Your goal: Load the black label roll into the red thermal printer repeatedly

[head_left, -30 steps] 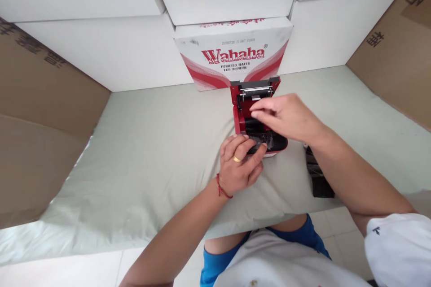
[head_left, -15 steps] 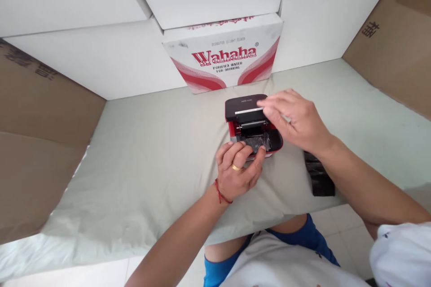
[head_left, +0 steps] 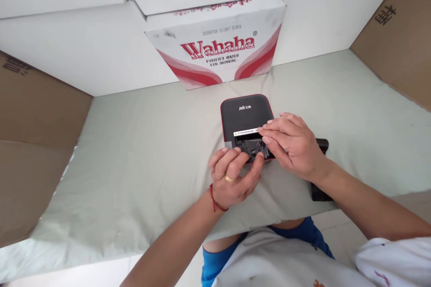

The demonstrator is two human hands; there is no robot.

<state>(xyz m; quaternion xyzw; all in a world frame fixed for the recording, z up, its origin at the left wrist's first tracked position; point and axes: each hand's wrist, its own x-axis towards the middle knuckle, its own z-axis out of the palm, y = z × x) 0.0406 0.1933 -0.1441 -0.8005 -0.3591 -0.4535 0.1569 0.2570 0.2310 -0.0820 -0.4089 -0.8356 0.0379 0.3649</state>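
The black plastic device with rounded corners and a thin red edge (head_left: 246,119) rests on the bench (head_left: 151,152), which is draped in pale green cloth. Its black lid carries white lettering, and a narrow white printed strip (head_left: 243,133) runs along the lid's near edge. It looks stiff and fairly light, so it would probably slide on the cloth if pushed from one side only. The lid's smooth face looks rather slippery; the firmer hold would likely be low on the two side walls, clear of the lid's edge. The thin, shiny, crinkled film (head_left: 253,147) over the near part looks soft and easily creased, so it offers poor purchase.

The device lies just beyond the left hand (head_left: 235,171), whose bent fingers and thumb touch its near part at the film; whether they pinch or merely press cannot be told. The device is to the left of the right hand (head_left: 293,143), whose fingers lie together with their tips at the strip's right end, the thumb just below; whether these grip the lid's edge is also unclear.

Farther out, a glossy black item (head_left: 322,194) lies partly hidden beneath the right forearm. Behind the device, apart from it, stands a white-and-red Wahaha water carton (head_left: 218,51) against large white boxes (head_left: 77,49), with brown cardboard panels (head_left: 40,143) at either side.
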